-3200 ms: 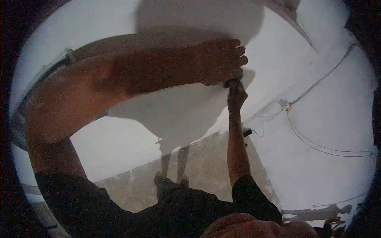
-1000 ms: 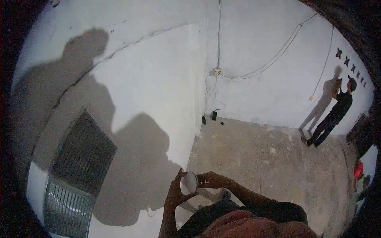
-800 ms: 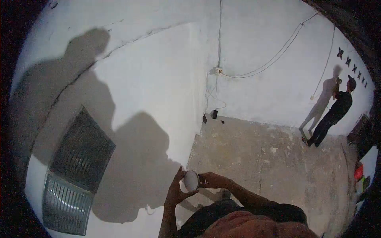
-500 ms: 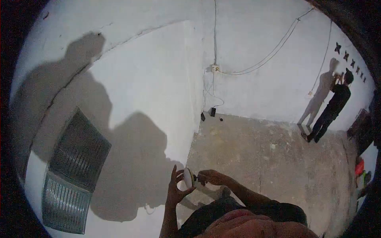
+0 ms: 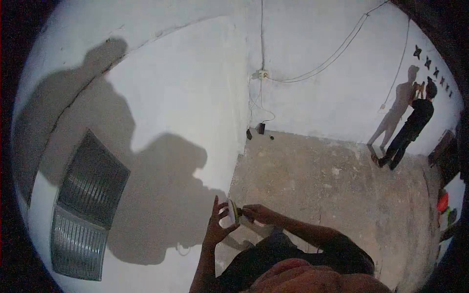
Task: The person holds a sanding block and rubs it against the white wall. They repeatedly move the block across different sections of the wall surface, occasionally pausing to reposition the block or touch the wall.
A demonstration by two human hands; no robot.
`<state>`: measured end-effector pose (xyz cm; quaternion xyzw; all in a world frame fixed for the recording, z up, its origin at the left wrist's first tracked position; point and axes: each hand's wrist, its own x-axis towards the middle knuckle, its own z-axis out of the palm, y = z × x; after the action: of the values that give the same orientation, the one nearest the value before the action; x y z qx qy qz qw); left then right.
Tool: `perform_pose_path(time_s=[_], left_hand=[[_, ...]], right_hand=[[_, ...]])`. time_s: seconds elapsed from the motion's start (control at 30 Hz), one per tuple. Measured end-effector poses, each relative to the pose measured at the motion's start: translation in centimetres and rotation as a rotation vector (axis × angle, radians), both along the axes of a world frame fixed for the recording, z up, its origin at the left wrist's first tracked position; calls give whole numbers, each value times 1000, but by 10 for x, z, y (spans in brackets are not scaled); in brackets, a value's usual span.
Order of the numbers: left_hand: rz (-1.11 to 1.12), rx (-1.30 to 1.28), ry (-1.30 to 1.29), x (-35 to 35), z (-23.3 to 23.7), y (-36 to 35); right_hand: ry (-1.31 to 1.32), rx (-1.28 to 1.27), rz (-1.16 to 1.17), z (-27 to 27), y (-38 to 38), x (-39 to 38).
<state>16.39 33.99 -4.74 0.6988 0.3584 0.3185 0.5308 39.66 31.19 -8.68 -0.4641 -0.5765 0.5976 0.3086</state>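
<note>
A round, flat object with a white face and a yellowish rim (image 5: 233,212) stands on edge between my two hands at the bottom centre. My left hand (image 5: 218,222) is curved around the white-faced side, its thumb below and its fingers above, gripping the rim. At the back of the disc is a small dark part (image 5: 240,211), and my right hand (image 5: 255,214) pinches at it with closed fingers. Fine detail of the dark part is too small to make out.
Louvred glass panes (image 5: 90,180) are at the left wall. A wall socket (image 5: 264,74) with hanging cables is above black adapters (image 5: 261,128) on the floor. At the right, another person (image 5: 415,122) in dark clothes faces the wall, hands raised. A red item (image 5: 442,201) lies far right.
The disc has turned more edge-on, showing less of its white face. My right forearm has shifted slightly, and the whole view has moved a little.
</note>
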Motion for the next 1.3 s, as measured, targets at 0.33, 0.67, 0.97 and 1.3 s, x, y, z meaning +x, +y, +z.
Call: perform_pose_path(time_s=[0.33, 0.67, 0.97, 1.3], left_hand=[[-103, -152, -202, 28, -28, -4], [-296, 288, 171, 62, -68, 13], [-328, -356, -70, 143, -57, 33], [-390, -535, -114, 238, -45, 88]], right_hand=[[-186, 56, 22, 36, -19, 35], [-97, -86, -221, 1, -49, 57], [-275, 209, -238, -8, -33, 132], [83, -58, -432, -14, 9, 219]])
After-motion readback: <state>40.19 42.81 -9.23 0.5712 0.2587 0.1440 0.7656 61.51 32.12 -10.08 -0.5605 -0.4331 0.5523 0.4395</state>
